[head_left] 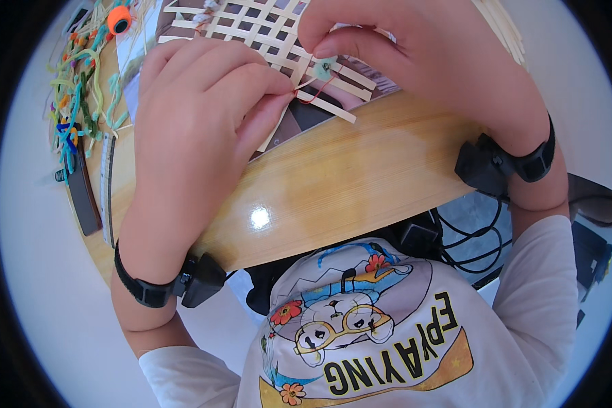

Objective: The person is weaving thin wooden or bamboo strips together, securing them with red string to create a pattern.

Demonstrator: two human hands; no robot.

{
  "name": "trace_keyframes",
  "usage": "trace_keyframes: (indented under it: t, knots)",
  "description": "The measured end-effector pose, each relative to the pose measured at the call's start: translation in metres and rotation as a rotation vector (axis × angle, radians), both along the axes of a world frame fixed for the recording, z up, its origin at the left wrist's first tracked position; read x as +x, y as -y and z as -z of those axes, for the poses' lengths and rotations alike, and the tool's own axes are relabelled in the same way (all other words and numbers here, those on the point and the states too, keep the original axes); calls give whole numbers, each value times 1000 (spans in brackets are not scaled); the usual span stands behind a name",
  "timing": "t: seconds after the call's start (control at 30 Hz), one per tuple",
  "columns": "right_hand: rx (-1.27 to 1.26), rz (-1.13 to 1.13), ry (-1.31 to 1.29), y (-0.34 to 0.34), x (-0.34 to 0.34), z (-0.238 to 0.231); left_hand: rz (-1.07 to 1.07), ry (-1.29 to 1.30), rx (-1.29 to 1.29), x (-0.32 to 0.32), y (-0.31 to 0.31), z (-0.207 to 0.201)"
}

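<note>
Leaning in from eight o'clock, the left hand (197, 102) arches palm-down, its thumb and forefinger pinched together on a red thread (313, 100). The right hand (421, 61) comes from three o'clock and bends over at one, thumb and forefinger curled close together; whether anything lies between their tips I cannot tell. Both work over a lattice (251, 32) of pale strips at twelve o'clock, near the edge of the table (333, 177). A pale green tuft (324, 68) sits on it at two o'clock from the left fingertips. Each wrist wears a black band (149, 292).
</note>
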State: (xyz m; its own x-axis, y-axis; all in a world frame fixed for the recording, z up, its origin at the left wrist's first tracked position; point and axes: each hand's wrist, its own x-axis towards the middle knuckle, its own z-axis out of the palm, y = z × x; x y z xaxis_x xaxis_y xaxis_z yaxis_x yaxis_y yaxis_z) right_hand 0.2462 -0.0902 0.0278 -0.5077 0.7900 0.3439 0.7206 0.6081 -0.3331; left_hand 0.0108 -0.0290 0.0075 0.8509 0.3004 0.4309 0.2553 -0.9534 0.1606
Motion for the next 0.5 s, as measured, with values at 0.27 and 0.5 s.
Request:
trace_keyframes:
  t: [0.27, 0.5]
  knots:
    - [217, -53, 110, 5, -4, -8, 19, 34, 41, 1, 3, 0]
    - [132, -106, 69, 4, -1, -2, 33, 23, 74, 0, 3, -1]
